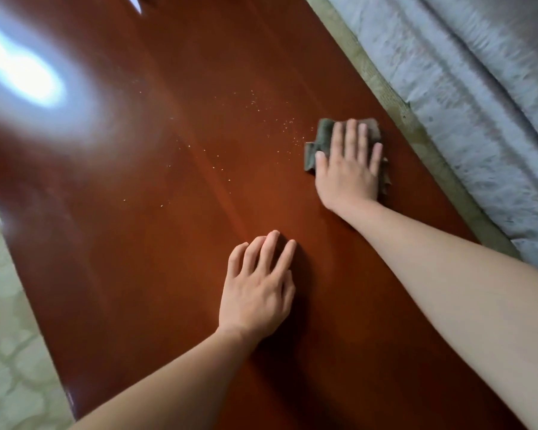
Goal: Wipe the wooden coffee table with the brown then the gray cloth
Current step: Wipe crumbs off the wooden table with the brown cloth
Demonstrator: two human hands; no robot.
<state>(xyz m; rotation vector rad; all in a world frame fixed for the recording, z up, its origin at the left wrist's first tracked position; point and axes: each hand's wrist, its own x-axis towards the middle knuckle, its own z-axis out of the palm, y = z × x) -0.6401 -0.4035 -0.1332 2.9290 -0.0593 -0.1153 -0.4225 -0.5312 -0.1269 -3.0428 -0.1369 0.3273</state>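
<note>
My right hand (350,164) lies flat on the cloth (323,131), palm down, fingers straight and a little spread. It presses the cloth onto the table (156,249) rather than gripping it. The cloth is crumpled under my palm, with its folds showing past my fingertips and on the thumb side. It looks a dull olive-brown, though I cannot settle its exact colour. It sits near the right edge of the table, on the far side from me.

My left hand (258,290) rests on the bare wood nearer to me, palm down and fingers loosely bent, with the tips touching the surface. It holds nothing.

Pale crumbs (288,124) are scattered across the glossy red-brown top, thickest just left of the cloth and thinning out toward the middle. A bright patch of glare (22,76) covers the far left corner.

Beyond the right edge runs a narrow tan strip (385,88), then a gray sofa (479,88). A pale patterned floor (10,336) shows on the left.
</note>
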